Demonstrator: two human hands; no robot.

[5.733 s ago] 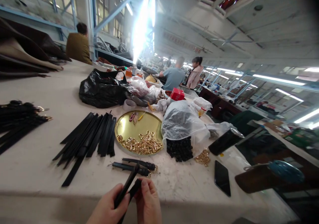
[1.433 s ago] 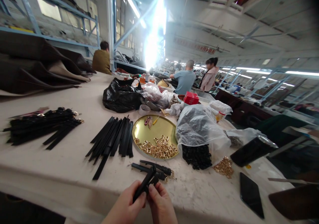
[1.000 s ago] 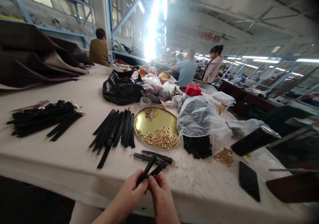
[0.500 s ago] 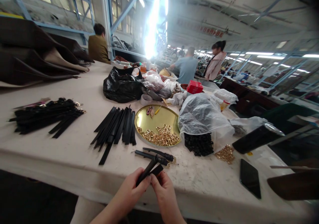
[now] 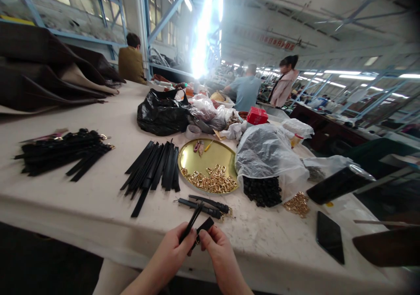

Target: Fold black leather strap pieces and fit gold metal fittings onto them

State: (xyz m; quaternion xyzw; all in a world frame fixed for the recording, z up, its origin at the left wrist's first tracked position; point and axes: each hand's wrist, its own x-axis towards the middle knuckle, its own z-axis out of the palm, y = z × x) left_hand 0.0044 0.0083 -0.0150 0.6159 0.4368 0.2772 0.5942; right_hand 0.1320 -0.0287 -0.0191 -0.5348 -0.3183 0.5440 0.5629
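Pale table (image 5: 98,115); strap (image 5: 205,225) held over its near edge. Left hand (image 5: 178,241) closed round it, right hand (image 5: 215,243) pinching it, probably to steady it. Tray (image 5: 189,158) and strips (image 5: 152,167) lie beyond, likely for easy reach.

Black straps (image 5: 190,228) partly hidden in left grip (image 5: 176,244); brown sheets (image 5: 26,69) cut by left edge.

I see a pale-covered table (image 5: 108,115). On its left I make out dark brown sheets (image 5: 36,67) and piled black straps (image 5: 62,152); nearer the middle, flat black strips (image 5: 151,168), a round golden tray (image 5: 190,155), and two black straps (image 5: 210,201). Farther right I find a whitish plastic bag (image 5: 262,146), small gold pieces (image 5: 297,204) and a phone (image 5: 330,238); farther back, a black bag (image 5: 162,113).
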